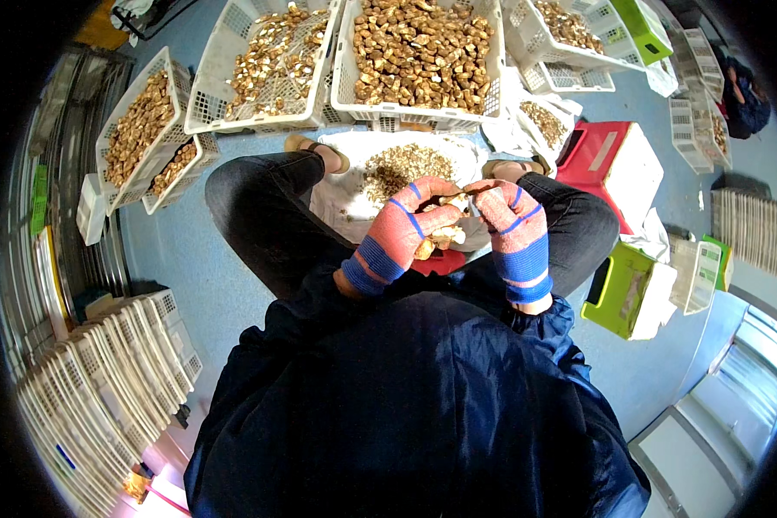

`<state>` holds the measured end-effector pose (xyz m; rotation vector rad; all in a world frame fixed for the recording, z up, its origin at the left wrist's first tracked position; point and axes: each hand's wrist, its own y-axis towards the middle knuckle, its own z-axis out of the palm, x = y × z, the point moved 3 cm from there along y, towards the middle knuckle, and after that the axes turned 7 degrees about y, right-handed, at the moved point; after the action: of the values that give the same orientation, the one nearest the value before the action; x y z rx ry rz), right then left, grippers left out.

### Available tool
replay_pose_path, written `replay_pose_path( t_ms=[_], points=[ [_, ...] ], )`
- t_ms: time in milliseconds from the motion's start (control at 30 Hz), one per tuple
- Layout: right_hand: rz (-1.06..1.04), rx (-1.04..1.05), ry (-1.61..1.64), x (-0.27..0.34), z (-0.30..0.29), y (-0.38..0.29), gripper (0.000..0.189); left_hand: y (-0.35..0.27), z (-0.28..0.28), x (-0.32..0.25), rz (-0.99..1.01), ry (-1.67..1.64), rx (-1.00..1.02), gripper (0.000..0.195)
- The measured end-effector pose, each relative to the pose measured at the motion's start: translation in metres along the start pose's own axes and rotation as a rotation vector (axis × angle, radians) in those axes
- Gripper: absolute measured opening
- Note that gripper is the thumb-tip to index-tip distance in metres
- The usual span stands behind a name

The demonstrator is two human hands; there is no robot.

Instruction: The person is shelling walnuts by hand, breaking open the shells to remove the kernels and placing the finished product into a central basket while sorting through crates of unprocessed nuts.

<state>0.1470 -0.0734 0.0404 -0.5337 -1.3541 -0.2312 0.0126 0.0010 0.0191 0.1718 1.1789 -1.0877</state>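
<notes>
Gloved in pink with blue bands, my left hand (398, 226) is closed around several pale brown mushrooms (445, 238). My right hand (508, 213), in a matching glove, meets it at the fingertips by the topmost mushroom. A small greyish blade-like piece (473, 207) shows at the right fingers; most of it is hidden. Between my feet, beyond the hands, a white cloth (340, 201) lies on the floor with a heap of brown and white trimmings (408, 165) on it.
Ahead stand a white plastic crate (417, 113) full of mushrooms and a partly filled crate (197, 113). A red box (596, 155) and a green box (621, 285) are at the right. Stacked white trays (110, 369) stand lower left. Another person (744, 100) is far right.
</notes>
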Motion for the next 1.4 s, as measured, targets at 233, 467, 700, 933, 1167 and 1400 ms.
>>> replay_pose_path(
  t_ms=[233,467,700,933,1167,1400],
  points=[
    [0.004,0.042,-0.112,0.003,0.004,0.000,0.016,0.002,-0.001,-0.001,0.207,0.286,-0.020,0.027],
    [-0.080,0.055,-0.150,0.001,0.005,0.001,0.015,0.002,-0.004,-0.006,0.289,0.534,-0.067,0.027],
    [0.054,-0.003,-0.093,0.005,0.006,0.001,0.015,0.003,-0.003,-0.008,0.388,0.639,-0.108,0.030],
    [-0.146,-0.010,-0.190,0.010,0.009,-0.002,0.012,0.001,-0.007,0.001,0.197,0.218,-0.060,0.027],
    [-0.218,0.025,-0.186,0.008,0.006,-0.005,0.014,-0.009,0.004,-0.018,0.483,0.783,-0.225,0.023],
    [-0.003,0.012,-0.100,0.002,0.002,-0.002,0.018,-0.014,0.011,-0.022,0.734,1.106,-0.191,0.018]
  ],
)
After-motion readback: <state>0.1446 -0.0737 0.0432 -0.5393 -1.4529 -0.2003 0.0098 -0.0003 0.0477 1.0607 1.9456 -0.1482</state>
